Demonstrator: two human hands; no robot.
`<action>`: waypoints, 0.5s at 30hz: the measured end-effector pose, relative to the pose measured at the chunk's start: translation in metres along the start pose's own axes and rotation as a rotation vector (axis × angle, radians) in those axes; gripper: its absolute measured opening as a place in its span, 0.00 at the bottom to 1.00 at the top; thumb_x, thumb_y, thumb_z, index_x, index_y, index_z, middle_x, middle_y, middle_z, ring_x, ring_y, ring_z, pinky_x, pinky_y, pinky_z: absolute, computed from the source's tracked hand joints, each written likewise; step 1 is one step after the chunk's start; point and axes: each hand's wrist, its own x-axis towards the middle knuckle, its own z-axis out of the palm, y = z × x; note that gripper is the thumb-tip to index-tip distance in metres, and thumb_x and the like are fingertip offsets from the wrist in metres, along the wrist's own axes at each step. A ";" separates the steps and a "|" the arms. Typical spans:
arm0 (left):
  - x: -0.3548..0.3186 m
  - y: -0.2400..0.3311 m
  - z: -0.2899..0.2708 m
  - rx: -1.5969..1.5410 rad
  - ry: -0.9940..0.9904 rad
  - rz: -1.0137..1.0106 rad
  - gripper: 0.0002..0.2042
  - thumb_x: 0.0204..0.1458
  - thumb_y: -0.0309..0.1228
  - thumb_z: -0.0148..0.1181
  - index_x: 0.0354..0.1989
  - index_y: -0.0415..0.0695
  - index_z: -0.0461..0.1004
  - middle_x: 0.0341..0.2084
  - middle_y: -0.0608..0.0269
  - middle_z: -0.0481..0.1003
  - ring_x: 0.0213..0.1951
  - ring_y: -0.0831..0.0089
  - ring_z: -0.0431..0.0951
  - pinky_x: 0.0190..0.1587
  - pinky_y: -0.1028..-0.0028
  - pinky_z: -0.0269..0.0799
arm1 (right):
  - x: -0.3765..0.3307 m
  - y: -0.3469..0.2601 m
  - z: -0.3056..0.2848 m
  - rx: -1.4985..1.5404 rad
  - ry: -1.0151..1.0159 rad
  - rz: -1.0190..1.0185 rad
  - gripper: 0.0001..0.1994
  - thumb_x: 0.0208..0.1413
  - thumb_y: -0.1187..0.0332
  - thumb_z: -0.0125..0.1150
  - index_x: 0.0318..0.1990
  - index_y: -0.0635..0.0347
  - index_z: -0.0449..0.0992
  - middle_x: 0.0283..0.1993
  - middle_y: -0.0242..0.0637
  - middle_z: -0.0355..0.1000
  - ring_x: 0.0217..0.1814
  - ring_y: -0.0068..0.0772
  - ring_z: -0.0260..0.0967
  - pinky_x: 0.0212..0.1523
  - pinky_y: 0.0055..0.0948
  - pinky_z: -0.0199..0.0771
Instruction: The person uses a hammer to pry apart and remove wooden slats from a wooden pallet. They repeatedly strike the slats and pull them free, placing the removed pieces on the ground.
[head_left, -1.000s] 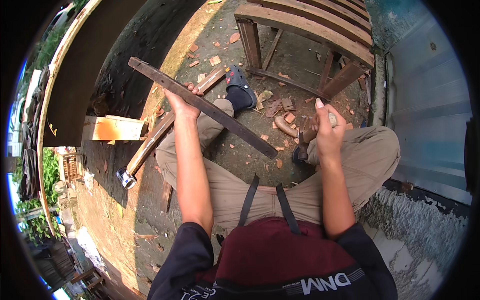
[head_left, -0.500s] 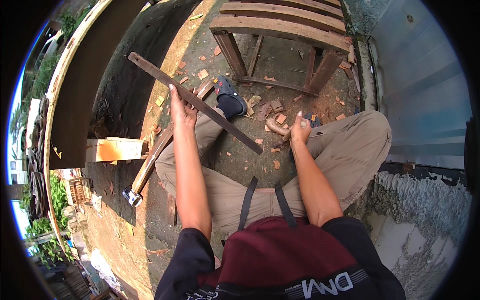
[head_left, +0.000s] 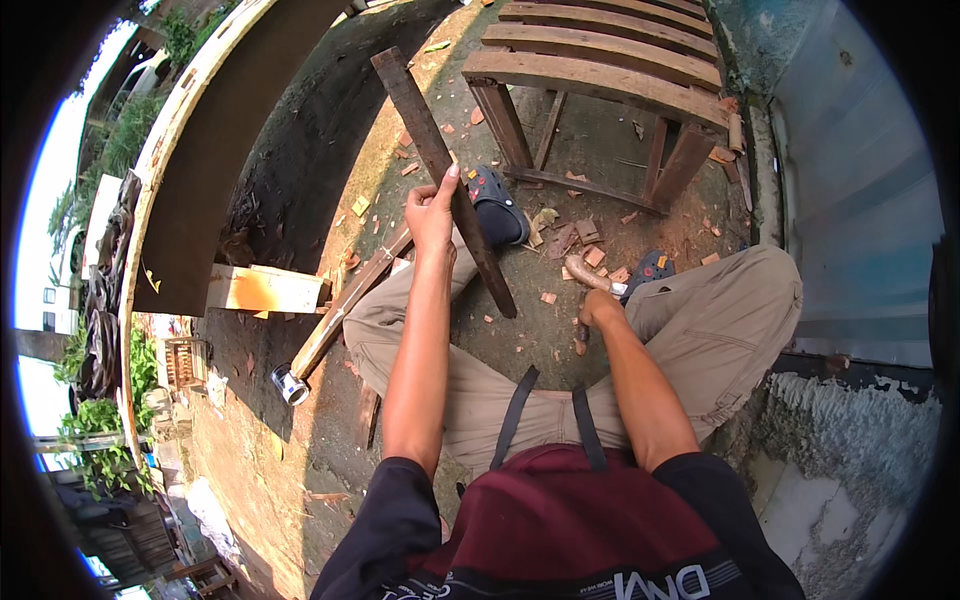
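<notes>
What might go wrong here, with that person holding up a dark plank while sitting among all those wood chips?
The left hand grips the long dark plank near its middle, so it may tip or slip onto the shoe beside it. The right hand holds a wooden-handled tool close to the knee; a stray swing could hit the leg. Loose wood chips could also be slippery underfoot.

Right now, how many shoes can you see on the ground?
2: one dark shoe beside the stick in the left hand; another near the right hand, partly hidden.
</notes>
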 end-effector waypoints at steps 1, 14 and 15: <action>-0.004 0.012 0.012 0.024 -0.058 0.023 0.30 0.48 0.47 0.76 0.43 0.32 0.72 0.30 0.58 0.77 0.33 0.75 0.77 0.39 0.75 0.74 | 0.027 0.029 0.023 -0.089 -0.020 -0.100 0.16 0.53 0.71 0.61 0.49 0.64 0.83 0.57 0.51 0.77 0.59 0.48 0.76 0.54 0.41 0.79; -0.052 0.168 0.177 0.259 -0.357 0.653 0.30 0.69 0.55 0.42 0.40 0.36 0.77 0.20 0.57 0.75 0.21 0.71 0.77 0.27 0.68 0.71 | 0.022 0.049 -0.007 0.245 0.152 -0.011 0.17 0.47 0.72 0.60 0.46 0.66 0.82 0.50 0.54 0.79 0.49 0.50 0.80 0.40 0.44 0.80; -0.052 0.181 0.183 0.319 -0.384 0.672 0.30 0.68 0.56 0.43 0.41 0.36 0.77 0.19 0.57 0.74 0.21 0.71 0.77 0.27 0.67 0.71 | -0.003 0.038 -0.017 0.406 0.218 0.023 0.18 0.48 0.72 0.60 0.49 0.64 0.81 0.53 0.54 0.77 0.54 0.53 0.77 0.45 0.43 0.80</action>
